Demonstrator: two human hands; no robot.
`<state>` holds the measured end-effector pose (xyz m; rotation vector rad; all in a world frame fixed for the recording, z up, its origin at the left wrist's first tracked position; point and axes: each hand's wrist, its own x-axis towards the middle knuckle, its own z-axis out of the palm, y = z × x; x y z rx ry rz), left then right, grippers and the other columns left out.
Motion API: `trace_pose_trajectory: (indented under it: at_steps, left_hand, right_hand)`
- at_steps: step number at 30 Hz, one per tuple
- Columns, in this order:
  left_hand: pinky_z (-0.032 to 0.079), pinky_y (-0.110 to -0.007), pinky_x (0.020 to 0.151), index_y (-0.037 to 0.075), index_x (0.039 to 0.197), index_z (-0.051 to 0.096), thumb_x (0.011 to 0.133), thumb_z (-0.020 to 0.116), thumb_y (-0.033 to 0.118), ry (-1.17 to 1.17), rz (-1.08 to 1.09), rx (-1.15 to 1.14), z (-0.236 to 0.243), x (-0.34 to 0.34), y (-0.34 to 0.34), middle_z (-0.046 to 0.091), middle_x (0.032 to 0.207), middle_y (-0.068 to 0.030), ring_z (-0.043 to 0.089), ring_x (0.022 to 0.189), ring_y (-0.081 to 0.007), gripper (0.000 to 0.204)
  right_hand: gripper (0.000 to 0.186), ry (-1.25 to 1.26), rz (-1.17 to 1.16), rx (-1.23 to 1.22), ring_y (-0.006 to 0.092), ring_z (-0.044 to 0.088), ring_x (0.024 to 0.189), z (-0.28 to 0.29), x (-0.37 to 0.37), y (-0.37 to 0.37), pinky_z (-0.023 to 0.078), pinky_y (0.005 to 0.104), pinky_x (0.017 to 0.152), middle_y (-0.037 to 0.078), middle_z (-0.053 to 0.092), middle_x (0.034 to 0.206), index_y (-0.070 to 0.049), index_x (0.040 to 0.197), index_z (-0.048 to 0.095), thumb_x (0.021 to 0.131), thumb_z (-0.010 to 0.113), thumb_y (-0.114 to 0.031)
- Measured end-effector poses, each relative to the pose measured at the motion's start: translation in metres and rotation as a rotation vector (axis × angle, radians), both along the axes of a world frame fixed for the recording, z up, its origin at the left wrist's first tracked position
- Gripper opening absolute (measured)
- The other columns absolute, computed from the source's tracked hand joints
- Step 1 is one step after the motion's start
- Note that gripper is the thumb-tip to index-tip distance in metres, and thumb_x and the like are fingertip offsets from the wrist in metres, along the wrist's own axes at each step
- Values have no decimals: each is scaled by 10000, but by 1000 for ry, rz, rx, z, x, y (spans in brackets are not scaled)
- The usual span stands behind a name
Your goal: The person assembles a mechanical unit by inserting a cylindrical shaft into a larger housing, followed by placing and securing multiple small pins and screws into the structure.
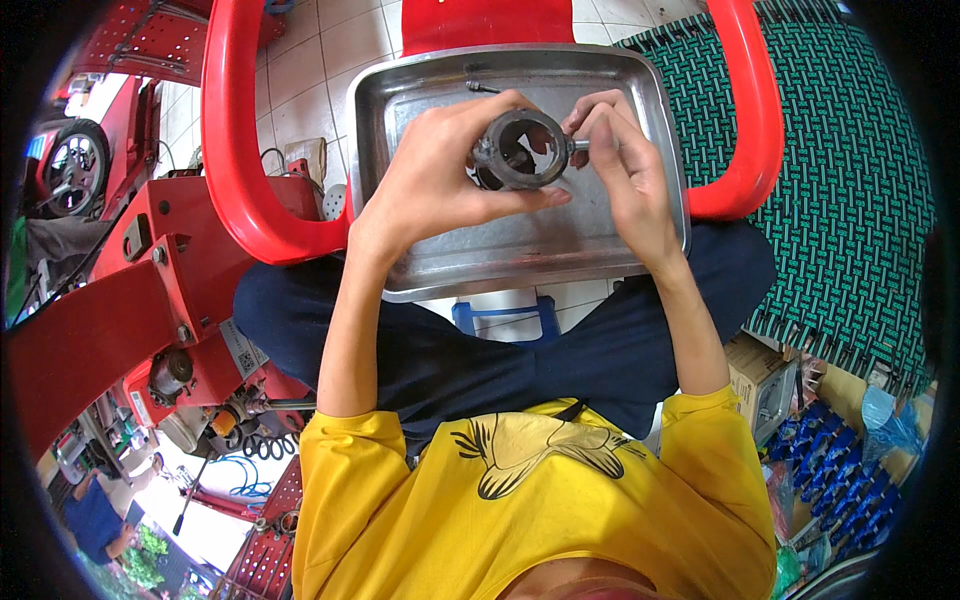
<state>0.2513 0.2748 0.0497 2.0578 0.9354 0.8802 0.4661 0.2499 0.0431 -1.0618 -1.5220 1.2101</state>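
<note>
My left hand point(435, 175) is wrapped round a dark metal cylindrical part point(536, 130) with a wide open bore, held over a stainless steel tray point(520, 260). My right hand point(625, 170) has its fingers curled round a short metal shank point(580, 145) sticking out from the part's right side; the fingertips partly hide it. A small bolt point(483, 87) lies in the tray above my hands.
A red plastic chair point(740, 100) surrounds the tray. Red machinery point(180, 250) and a wheel point(75, 165) stand at left. A green woven mat point(840, 200) and blue packages point(820, 460) are at right; another person point(90, 515) is at lower left.
</note>
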Motion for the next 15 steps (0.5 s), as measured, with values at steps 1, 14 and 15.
trace_pose_trajectory:
  at_steps: [1,14,15]
  left_hand:
    - [526,-264,696,46,1088,676,672,928,246,-4,1,7,0,0,0,708,881,-51,648,757,-109,526]
    - [529,-277,709,39,1095,672,678,923,241,-12,-8,6,0,1,0,706,889,-63,649,767,-120,526]
    - [528,-278,708,40,1094,673,678,923,241,-19,-12,9,0,1,0,705,887,-63,648,765,-121,526]
  right_hand:
    - [158,-19,16,-36,124,506,1001,1,1,0,414,259,803,45,499,1107,-56,995,585,994,630,-207]
    - [166,-8,2,49,117,505,973,-2,1,0,418,259,806,36,505,1075,-48,971,585,986,638,-205]
    - [169,-9,-3,86,115,504,970,-2,1,0,416,259,806,36,506,1076,-48,974,584,989,634,-208]
